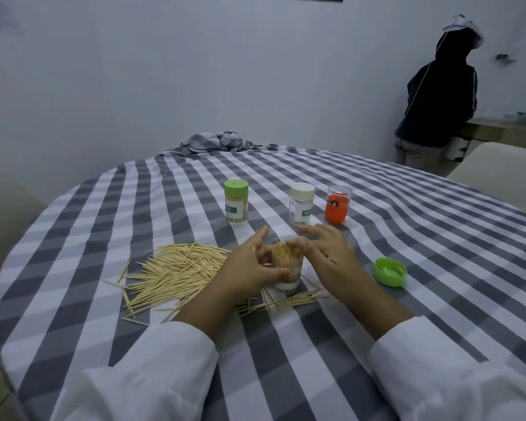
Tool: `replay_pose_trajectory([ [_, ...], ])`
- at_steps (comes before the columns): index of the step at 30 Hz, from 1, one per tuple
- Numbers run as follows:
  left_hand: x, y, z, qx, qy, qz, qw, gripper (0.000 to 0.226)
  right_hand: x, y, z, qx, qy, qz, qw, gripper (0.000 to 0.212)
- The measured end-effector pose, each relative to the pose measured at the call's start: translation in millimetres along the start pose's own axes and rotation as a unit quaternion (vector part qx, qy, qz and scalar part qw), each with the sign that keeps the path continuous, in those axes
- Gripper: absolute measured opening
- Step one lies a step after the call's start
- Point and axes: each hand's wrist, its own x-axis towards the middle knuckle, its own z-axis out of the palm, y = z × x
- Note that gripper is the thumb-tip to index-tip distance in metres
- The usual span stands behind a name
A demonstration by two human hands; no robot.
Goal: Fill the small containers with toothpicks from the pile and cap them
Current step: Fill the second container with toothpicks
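left hand [252, 265]: your thumb and fingers wrap the open container [287, 268]
right hand [325, 253]: your fingers spread, fingertip on its toothpicks
containers: four, three capped
loose lid [389, 271]: one

Your checked-cloth table [377, 238] carried a toothpick pile [176, 275], four small containers [236, 205], and a loose green cap [390, 271]

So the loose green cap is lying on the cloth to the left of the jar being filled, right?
Not quite. The head view shows the loose green cap lying on the cloth to the right of the jar being filled, beside the right hand.
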Motion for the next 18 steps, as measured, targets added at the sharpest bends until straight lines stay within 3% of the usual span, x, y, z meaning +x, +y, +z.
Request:
replay_pose_trajectory([
  [8, 1, -1, 0, 0.006, 0.0, 0.002, 1.0, 0.111, -3, -4, 2, 0.064, -0.019, 0.007, 0.998, 0.056],
  [11, 1, -2, -1, 0.016, 0.002, 0.011, 1.0, 0.106, -4, -7, 7, -0.018, -0.021, -0.059, 0.998, 0.05],
  [14, 0, -3, -1, 0.032, 0.01, 0.015, 0.999, 0.101, -5, -9, 8, -0.139, -0.021, -0.109, 0.984, 0.061],
  [18, 1, -2, -1, 0.009, -0.003, 0.003, 1.0, 0.106, -5, -11, -1, -0.097, 0.021, -0.064, 0.993, 0.063],
])
